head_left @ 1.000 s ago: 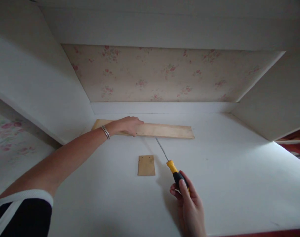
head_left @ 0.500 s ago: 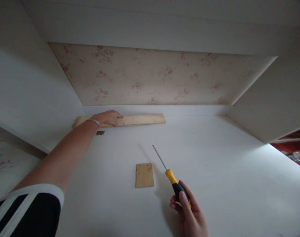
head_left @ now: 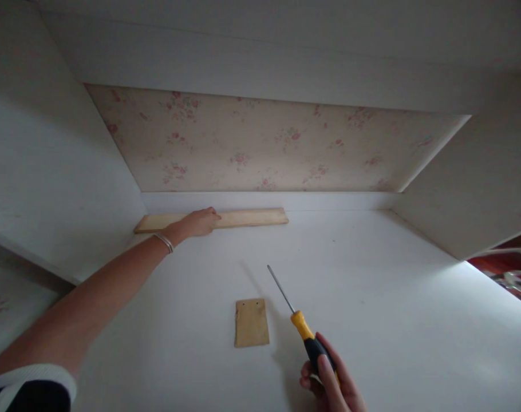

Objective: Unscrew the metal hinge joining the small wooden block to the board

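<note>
My left hand reaches across to a long, thin wooden board lying near the back of the white surface. Its fingers are closed over the board around the middle, with the fingertips at the far edge partly hidden. In the lower right, my right hand grips a screwdriver by its yellow and black handle. The metal shaft points up and to the left, above the surface and touching nothing. A small, roughly rectangular wood piece with two holes near its far edge lies left of the screwdriver.
White panels enclose the white surface on the left, right and overhead. Behind it, a low white strip runs beneath floral wallpaper. Red and shiny items show beyond the right edge.
My left hand has slid a little to the right along the board, its fingers now more curled. My forearm now covers the small dark hinges seen before. The view has tipped slightly upward.
</note>
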A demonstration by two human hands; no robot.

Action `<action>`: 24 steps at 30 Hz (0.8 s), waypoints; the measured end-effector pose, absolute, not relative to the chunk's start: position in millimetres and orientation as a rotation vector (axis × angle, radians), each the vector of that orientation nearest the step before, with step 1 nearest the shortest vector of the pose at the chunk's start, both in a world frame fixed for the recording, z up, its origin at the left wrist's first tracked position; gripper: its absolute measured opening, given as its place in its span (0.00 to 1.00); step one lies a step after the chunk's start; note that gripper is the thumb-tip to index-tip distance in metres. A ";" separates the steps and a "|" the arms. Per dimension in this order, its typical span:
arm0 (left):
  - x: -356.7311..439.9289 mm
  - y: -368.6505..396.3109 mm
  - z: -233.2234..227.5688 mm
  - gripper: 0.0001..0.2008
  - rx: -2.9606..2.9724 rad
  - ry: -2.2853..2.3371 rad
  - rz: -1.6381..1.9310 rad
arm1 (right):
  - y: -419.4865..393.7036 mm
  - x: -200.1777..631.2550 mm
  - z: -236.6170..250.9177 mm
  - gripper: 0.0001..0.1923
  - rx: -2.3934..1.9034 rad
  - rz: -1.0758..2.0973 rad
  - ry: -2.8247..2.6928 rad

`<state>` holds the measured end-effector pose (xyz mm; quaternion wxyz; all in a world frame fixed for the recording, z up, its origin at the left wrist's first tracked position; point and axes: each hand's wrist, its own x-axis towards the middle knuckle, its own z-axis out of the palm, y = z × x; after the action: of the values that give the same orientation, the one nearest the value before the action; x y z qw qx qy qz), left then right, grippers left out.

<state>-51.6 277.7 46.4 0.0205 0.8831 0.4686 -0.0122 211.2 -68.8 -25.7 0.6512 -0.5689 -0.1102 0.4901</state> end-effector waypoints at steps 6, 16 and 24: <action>0.3 130.4 41.1 0.22 2.771 0.954 0.122 | -72.5 220.5 -24.4 0.35 -1.243 1.180 -0.235; -12.4 65.4 12.7 0.24 2.715 0.842 0.182 | -80.8 212.2 -16.1 0.36 -1.371 1.155 -0.423; -75.6 119.6 1.4 0.21 2.579 1.503 0.107 | -44.4 192.5 5.6 0.18 -1.396 0.824 -1.385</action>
<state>-75.6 119.6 1.4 0.0772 0.8609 0.5016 0.0359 192.5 -44.4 5.6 0.4837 -0.5730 -0.5685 0.3382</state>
